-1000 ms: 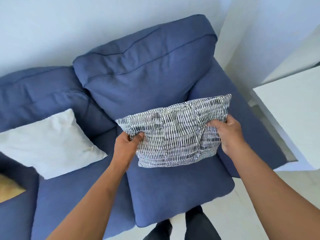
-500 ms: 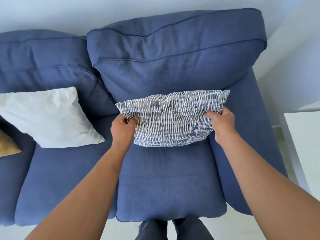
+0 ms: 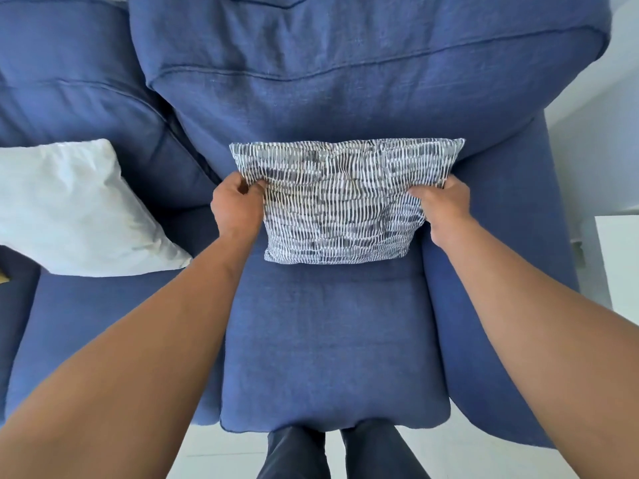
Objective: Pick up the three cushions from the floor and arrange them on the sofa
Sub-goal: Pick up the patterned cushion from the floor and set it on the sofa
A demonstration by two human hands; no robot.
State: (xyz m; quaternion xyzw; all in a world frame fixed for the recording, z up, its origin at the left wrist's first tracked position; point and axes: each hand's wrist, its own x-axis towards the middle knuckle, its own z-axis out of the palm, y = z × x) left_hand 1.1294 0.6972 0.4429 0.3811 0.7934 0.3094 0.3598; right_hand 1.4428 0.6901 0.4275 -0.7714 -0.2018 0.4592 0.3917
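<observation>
A grey and white patterned cushion [image 3: 342,205] stands on the right seat of the blue sofa [image 3: 328,344], leaning against the back cushion [image 3: 345,81]. My left hand [image 3: 237,205] grips its left edge and my right hand [image 3: 441,205] grips its right edge. A white cushion [image 3: 76,212] rests on the sofa's middle seat, against the backrest. Only a sliver of a yellow cushion [image 3: 4,276] shows at the far left edge.
The sofa's right armrest [image 3: 501,271] runs beside the patterned cushion. A white table [image 3: 619,264] stands to the right of the sofa. My legs [image 3: 328,451] stand on the pale floor at the seat's front edge.
The patterned cushion has moved back and down onto the right seat, against the back cushion. The camera has come closer and centred over that seat. Both hands keep their grip.
</observation>
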